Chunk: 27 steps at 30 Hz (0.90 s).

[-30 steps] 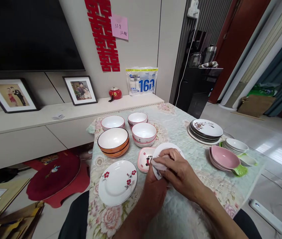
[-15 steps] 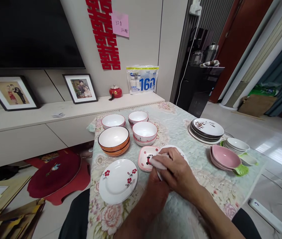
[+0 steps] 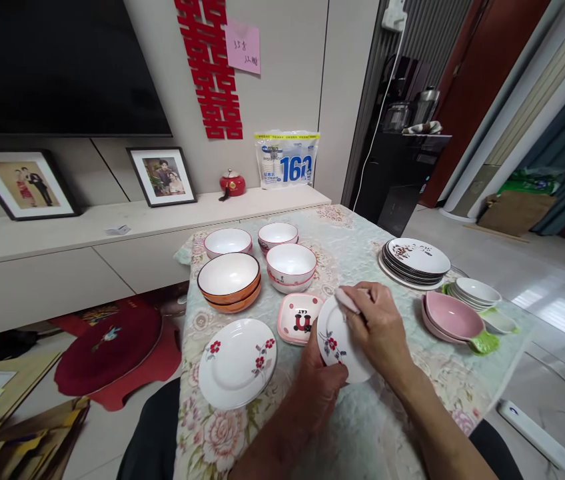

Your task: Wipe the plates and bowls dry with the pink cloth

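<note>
A white plate [image 3: 328,325] with red flowers is tilted up in front of me, gripped at its lower left edge by my left hand [image 3: 318,379]. My right hand [image 3: 381,328] pinches a folded white cloth [image 3: 347,300] against the plate's upper rim and covers part of its right side. Just left of it lies a square pink-rimmed dish [image 3: 290,319] with a cat design, partly hidden by the held plate. Further left, matching flowered plates [image 3: 227,360] lie stacked flat on the tablecloth.
Orange bowls [image 3: 230,285] and red-rimmed bowls [image 3: 291,263] stand stacked behind. To the right are a pile of dark-edged plates [image 3: 417,257], pink leaf-handled dishes [image 3: 452,315] and small white bowls [image 3: 477,291]. A floral tablecloth [image 3: 222,440] covers the table.
The plate has come into clear view, its flowered face turned towards me. My right hand has moved right with the cloth, from the plate's left side to its upper rim.
</note>
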{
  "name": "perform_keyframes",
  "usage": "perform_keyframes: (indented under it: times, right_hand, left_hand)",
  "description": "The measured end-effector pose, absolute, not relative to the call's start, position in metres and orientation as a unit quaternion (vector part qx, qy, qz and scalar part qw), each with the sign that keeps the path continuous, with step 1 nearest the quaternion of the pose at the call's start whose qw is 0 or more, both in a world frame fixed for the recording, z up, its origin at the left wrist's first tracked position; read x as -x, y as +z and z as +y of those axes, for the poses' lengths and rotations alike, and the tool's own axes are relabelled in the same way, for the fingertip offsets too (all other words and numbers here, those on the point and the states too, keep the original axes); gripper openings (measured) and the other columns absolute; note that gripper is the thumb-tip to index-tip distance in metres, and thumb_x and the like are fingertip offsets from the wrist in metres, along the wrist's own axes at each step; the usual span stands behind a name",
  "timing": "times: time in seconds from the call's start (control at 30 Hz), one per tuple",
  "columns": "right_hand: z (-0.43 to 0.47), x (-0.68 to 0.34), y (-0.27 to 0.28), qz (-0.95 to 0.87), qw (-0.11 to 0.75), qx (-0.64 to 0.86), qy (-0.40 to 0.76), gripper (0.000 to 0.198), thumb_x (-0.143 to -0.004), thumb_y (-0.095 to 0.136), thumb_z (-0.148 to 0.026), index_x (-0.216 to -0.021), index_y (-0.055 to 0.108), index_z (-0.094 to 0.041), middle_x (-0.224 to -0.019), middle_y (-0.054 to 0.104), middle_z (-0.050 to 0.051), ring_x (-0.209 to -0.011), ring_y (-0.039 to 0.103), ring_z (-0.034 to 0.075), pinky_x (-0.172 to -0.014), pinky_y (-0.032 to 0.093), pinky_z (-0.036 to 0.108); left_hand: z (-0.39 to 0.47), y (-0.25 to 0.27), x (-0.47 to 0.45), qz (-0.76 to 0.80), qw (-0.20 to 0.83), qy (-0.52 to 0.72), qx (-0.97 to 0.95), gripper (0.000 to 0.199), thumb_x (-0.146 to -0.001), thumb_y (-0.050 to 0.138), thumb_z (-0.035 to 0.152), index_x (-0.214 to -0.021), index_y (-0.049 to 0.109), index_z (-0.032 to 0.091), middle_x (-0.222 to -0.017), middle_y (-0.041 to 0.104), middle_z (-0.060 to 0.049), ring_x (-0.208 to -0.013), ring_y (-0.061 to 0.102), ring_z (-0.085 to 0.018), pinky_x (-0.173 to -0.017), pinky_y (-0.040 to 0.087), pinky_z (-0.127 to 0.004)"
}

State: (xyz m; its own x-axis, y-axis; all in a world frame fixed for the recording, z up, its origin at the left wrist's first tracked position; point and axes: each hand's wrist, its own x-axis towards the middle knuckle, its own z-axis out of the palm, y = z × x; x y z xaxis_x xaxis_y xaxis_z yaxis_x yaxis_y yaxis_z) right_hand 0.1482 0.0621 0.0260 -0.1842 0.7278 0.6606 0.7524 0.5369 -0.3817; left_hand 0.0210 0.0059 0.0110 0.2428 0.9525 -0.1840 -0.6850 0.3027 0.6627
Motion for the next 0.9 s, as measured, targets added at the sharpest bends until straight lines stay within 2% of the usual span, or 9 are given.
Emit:
perform_keyframes:
  times: [0.07, 0.13, 0.2, 0.33, 0.43, 0.6, 0.73, 0.8, 0.9]
  right_hand:
    - [0.052, -0.135, 0.031, -0.807, 0.406, 0.428, 0.032, 0.032, -0.092, 0.052, -0.015, -0.121, 0.065, -0.023, -0.112, 0.056, 0.012, -0.104, 0.054, 0.027, -0.086, 0.050, 0.043]
    - [0.044, -0.126, 0.035, -0.844, 0.382, 0.369, 0.070, 0.032, -0.092, 0.053, -0.015, -0.120, 0.065, -0.024, -0.114, 0.057, 0.011, -0.106, 0.054, 0.026, -0.087, 0.050, 0.041]
    - [0.041, -0.123, 0.037, -0.865, 0.366, 0.334, 0.080, 0.032, -0.093, 0.052, -0.015, -0.120, 0.065, -0.026, -0.116, 0.058, 0.010, -0.106, 0.053, 0.025, -0.087, 0.050, 0.040]
    - [0.055, -0.137, 0.030, -0.832, 0.387, 0.398, 0.016, 0.033, -0.093, 0.053, -0.017, -0.122, 0.065, -0.025, -0.118, 0.059, 0.011, -0.106, 0.052, 0.027, -0.090, 0.048, 0.046]
    - [0.068, -0.150, 0.020, -0.774, 0.401, 0.490, -0.022, 0.030, -0.094, 0.054, -0.024, -0.121, 0.066, -0.022, -0.115, 0.061, 0.013, -0.107, 0.052, 0.030, -0.092, 0.045, 0.050]
    - [0.078, -0.156, 0.012, -0.721, 0.418, 0.531, 0.151, 0.033, -0.094, 0.054, -0.031, -0.125, 0.063, -0.021, -0.110, 0.069, 0.010, -0.103, 0.062, 0.025, -0.091, 0.049, 0.041]
    - [0.081, -0.157, 0.012, -0.672, 0.465, 0.516, 0.255, 0.036, -0.089, 0.060, -0.034, -0.121, 0.064, -0.020, -0.114, 0.071, 0.008, -0.101, 0.065, 0.023, -0.090, 0.051, 0.039]
    - [0.082, -0.161, 0.014, -0.675, 0.482, 0.499, 0.250, 0.033, -0.088, 0.061, -0.033, -0.119, 0.065, -0.020, -0.113, 0.071, 0.007, -0.101, 0.065, 0.023, -0.090, 0.051, 0.038]
    - [0.081, -0.170, 0.020, -0.729, 0.462, 0.466, 0.197, 0.029, -0.089, 0.061, -0.029, -0.116, 0.067, -0.022, -0.107, 0.071, 0.007, -0.099, 0.064, 0.022, -0.088, 0.050, 0.036]
  left_hand:
    - [0.006, 0.009, -0.022, 0.270, 0.755, 0.545, -0.245, 0.080, -0.051, 0.059, -0.003, -0.127, 0.060, 0.023, -0.078, 0.070, 0.000, -0.077, 0.066, -0.020, -0.069, 0.050, -0.029]
    - [0.007, 0.008, -0.023, 0.249, 0.750, 0.556, -0.256, 0.062, -0.052, 0.061, -0.002, -0.109, 0.068, 0.021, -0.078, 0.069, 0.000, -0.079, 0.065, -0.020, -0.069, 0.050, -0.029]
    - [0.007, 0.007, -0.023, 0.245, 0.742, 0.570, -0.253, 0.053, -0.051, 0.062, -0.002, -0.098, 0.070, 0.020, -0.080, 0.069, -0.001, -0.081, 0.066, -0.020, -0.068, 0.050, -0.028]
    - [0.005, 0.008, -0.021, 0.287, 0.751, 0.549, -0.228, 0.076, -0.050, 0.059, -0.003, -0.122, 0.060, 0.023, -0.081, 0.071, 0.000, -0.078, 0.067, -0.020, -0.063, 0.048, -0.025]
    - [0.004, 0.013, -0.020, 0.301, 0.745, 0.557, -0.210, 0.085, -0.055, 0.061, 0.000, -0.136, 0.049, 0.023, -0.099, 0.074, -0.005, -0.095, 0.068, -0.025, -0.077, 0.052, -0.032]
    - [0.003, 0.020, -0.021, 0.298, 0.722, 0.592, -0.199, 0.095, -0.060, 0.065, 0.003, -0.147, 0.034, 0.027, -0.123, 0.069, -0.008, -0.115, 0.062, -0.027, -0.094, 0.049, -0.037]
    - [0.003, 0.018, -0.022, 0.302, 0.703, 0.609, -0.209, 0.095, -0.062, 0.071, 0.007, -0.146, 0.032, 0.029, -0.125, 0.067, -0.007, -0.113, 0.062, -0.024, -0.095, 0.048, -0.035]
    - [0.003, 0.017, -0.021, 0.294, 0.702, 0.608, -0.226, 0.089, -0.062, 0.074, 0.009, -0.140, 0.037, 0.029, -0.121, 0.069, -0.006, -0.107, 0.065, -0.023, -0.092, 0.049, -0.035]
    - [0.005, 0.016, -0.016, 0.284, 0.716, 0.591, -0.240, 0.069, -0.067, 0.076, 0.019, -0.130, 0.047, 0.025, -0.114, 0.071, -0.007, -0.097, 0.067, -0.023, -0.089, 0.051, -0.037]
